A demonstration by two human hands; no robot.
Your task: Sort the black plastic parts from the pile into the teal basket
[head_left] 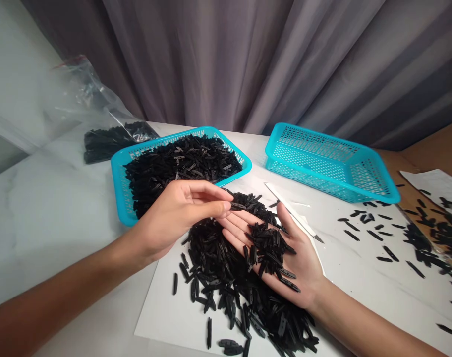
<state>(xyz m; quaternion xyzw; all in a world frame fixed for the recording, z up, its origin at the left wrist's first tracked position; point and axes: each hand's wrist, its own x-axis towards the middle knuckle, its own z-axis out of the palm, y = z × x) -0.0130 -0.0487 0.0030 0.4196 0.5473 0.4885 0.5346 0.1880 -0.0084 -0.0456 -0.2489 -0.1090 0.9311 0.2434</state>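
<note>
My left hand (pixel 189 208) is closed in a pinch, with a small black slotted plastic piece (pixel 238 205) between thumb and fingertips. Just below those fingertips my right hand (pixel 274 253) lies palm up, open, fingers stretched out. On its palm rests a heap of the same black pieces (pixel 268 248). Beneath both hands a larger pile of black pieces (pixel 226 267) spreads over a white sheet (pixel 166 312). Part of that pile is hidden by my right hand.
Behind my left hand stands a blue basket (pixel 124 198) full of black pieces. Another blue basket (pixel 332 171) sits at the back right. A clear bag (pixel 103 124) holds more pieces. A white-handled pointed tool (pixel 295 213) lies beside my right hand. Loose pieces (pixel 391 253) are scattered rightward.
</note>
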